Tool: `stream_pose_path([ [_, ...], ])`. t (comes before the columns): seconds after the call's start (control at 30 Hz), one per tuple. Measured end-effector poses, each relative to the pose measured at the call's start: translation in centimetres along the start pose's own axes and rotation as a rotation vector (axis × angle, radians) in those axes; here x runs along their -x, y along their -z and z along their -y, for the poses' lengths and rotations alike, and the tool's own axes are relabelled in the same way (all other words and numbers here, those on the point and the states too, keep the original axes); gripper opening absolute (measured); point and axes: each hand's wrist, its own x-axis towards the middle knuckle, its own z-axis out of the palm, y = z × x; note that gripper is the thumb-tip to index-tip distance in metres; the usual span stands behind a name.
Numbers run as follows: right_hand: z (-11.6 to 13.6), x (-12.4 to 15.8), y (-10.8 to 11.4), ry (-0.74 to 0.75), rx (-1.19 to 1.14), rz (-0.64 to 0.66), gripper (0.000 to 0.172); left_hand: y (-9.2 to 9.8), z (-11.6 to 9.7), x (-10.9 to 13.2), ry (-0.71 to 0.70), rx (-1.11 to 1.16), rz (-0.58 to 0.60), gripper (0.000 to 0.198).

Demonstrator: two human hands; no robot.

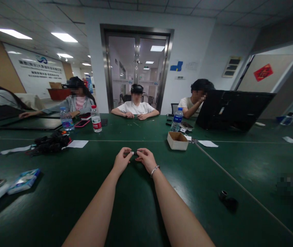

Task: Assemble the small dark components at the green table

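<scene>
My left hand [122, 160] and my right hand [146, 159] meet over the middle of the green table, fingers pinched. Between their fingertips is a small object [133, 153], silvery at the left and dark toward the right. It is too small to name, and the fingers cover part of it. Both hands close on it from either side. A metal bracelet [155, 171] circles my right wrist. Beyond my right hand stands an open cardboard box [177, 145].
Bundled black cables [51, 142] lie at the left, near water bottles [96, 119]. A blue packet [24, 181] rests at the near left, a black fitting [228, 200] at the right. Several people sit around the green table [141, 206]; a large black panel [235, 109] stands at the far right.
</scene>
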Motion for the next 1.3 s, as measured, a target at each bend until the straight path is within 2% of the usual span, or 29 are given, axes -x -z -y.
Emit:
stream_pose_path([
  [0.13,-0.2,-0.1,0.0,0.007,0.021,0.007,0.037,0.0,-0.1,0.1,0.018,-0.063,0.016,0.033],
  [0.27,-0.2,-0.2,-0.1,0.004,0.031,0.009,0.038,0.1,-0.1,0.0,-0.067,-0.023,0.002,0.033],
  [0.33,-0.2,-0.1,-0.1,0.010,0.047,0.009,0.039,0.1,0.0,0.0,-0.047,0.009,-0.009,0.035],
  [0.43,-0.4,0.2,-0.2,0.032,0.094,-0.003,0.038,0.3,0.2,0.1,-0.016,-0.061,0.048,0.033],
  [0.57,-0.6,1.0,-0.3,0.069,0.176,-0.009,0.038,0.5,-0.2,0.9,-0.142,-0.040,0.061,0.026],
  [0.7,-0.7,1.9,-0.5,0.093,0.257,-0.016,0.037,0.6,-0.7,2.0,-0.032,0.014,0.039,0.034],
  [0.8,-0.6,2.8,-0.7,0.100,0.292,-0.042,0.035,0.6,-0.9,2.7,-0.055,-0.035,0.068,0.029],
  [0.87,-0.5,3.5,-0.8,0.098,0.284,-0.054,0.036,0.7,-1.1,3.4,-0.103,0.042,0.067,0.028],
  [0.97,-0.2,4.9,-0.9,0.073,0.243,-0.052,0.037,1.1,-1.4,4.6,-0.010,0.240,0.028,0.039],
  [1.07,0.1,6.5,-1.1,0.057,0.212,-0.038,0.039,1.7,-1.5,6.1,0.069,0.234,0.054,0.044],
  [1.17,0.1,8.0,-1.6,0.057,0.205,-0.033,0.040,2.0,-1.5,7.4,0.008,0.132,0.077,0.041],
  [1.3,0.0,9.8,-2.4,0.044,0.184,-0.065,0.043,1.8,-1.7,8.7,-0.003,0.307,0.020,0.046],
])
